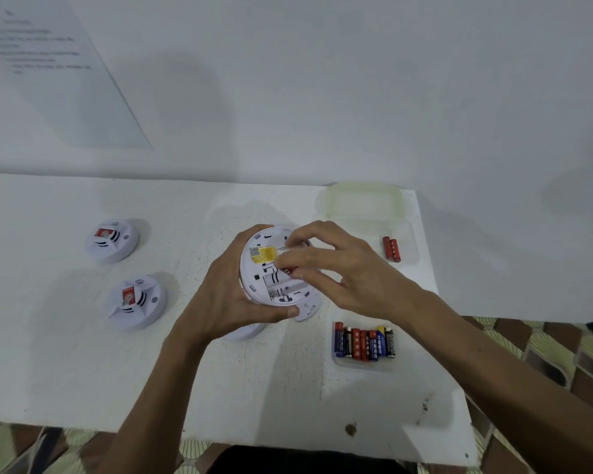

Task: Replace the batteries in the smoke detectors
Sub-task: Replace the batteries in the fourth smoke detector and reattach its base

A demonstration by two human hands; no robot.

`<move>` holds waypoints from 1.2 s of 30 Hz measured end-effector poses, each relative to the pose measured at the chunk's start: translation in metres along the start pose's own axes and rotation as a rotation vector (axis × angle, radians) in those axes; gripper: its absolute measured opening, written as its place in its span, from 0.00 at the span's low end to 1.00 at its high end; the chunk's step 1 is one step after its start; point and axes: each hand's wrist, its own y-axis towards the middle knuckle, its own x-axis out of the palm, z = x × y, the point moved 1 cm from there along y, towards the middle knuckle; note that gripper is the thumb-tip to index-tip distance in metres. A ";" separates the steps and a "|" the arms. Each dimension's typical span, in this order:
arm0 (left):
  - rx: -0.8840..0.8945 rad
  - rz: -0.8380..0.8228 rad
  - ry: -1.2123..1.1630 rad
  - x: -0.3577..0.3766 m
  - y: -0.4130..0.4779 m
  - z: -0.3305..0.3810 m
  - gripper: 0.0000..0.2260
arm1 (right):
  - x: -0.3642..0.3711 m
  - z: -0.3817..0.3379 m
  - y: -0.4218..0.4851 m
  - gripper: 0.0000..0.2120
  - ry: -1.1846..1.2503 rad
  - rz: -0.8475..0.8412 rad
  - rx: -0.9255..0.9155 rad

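My left hand [226, 295] grips a white smoke detector [271, 278] turned back side up, tilted above the table, its battery bay and a yellow label showing. My right hand [326, 265] pinches a red battery [290, 269] at the bay. A white round cover [305, 311] lies on the table under the detector. Two more white detectors [112, 239] [137, 304] sit face up at the left. A low clear tray [365, 360] near my right forearm holds several red, blue and black batteries [365, 340].
A clear plastic container [367, 227] stands at the table's back right with two red batteries [392, 248] in it. The white table [83, 371] meets a white wall at the back. A printed sheet [59, 70] hangs on the wall. Patterned floor shows at the right.
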 end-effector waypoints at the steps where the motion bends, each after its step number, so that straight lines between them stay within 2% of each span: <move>1: -0.003 0.000 -0.005 0.000 0.000 0.000 0.36 | 0.000 0.000 0.000 0.12 -0.042 -0.015 -0.026; 4: 0.001 0.004 -0.013 -0.002 0.001 -0.001 0.37 | -0.002 0.001 0.001 0.13 -0.132 -0.080 -0.083; 10: 0.014 -0.032 -0.036 -0.002 0.002 -0.002 0.35 | -0.004 0.002 0.001 0.13 -0.160 -0.162 -0.063; 15: 0.006 -0.041 -0.014 -0.001 -0.001 -0.008 0.35 | -0.009 0.003 0.005 0.13 -0.157 -0.167 -0.055; 19: -0.004 -0.029 -0.010 -0.002 0.000 -0.006 0.40 | -0.007 0.007 -0.001 0.14 -0.088 -0.157 -0.031; 25: -0.001 0.011 -0.014 -0.003 0.003 0.005 0.40 | -0.012 0.012 -0.009 0.15 0.182 0.132 0.246; 27: -0.013 0.023 -0.004 -0.002 0.002 0.003 0.41 | -0.017 0.023 -0.012 0.14 0.176 0.245 0.351; 29: -0.025 0.032 -0.004 -0.002 0.001 0.000 0.40 | -0.020 0.043 -0.019 0.12 0.106 0.283 0.500; 33: -0.027 0.022 0.006 -0.002 0.002 -0.001 0.39 | -0.022 0.099 -0.039 0.12 -0.107 0.023 0.887; 36: -0.026 0.014 0.019 -0.001 0.004 0.001 0.38 | -0.017 0.127 -0.047 0.16 -0.199 -0.145 0.995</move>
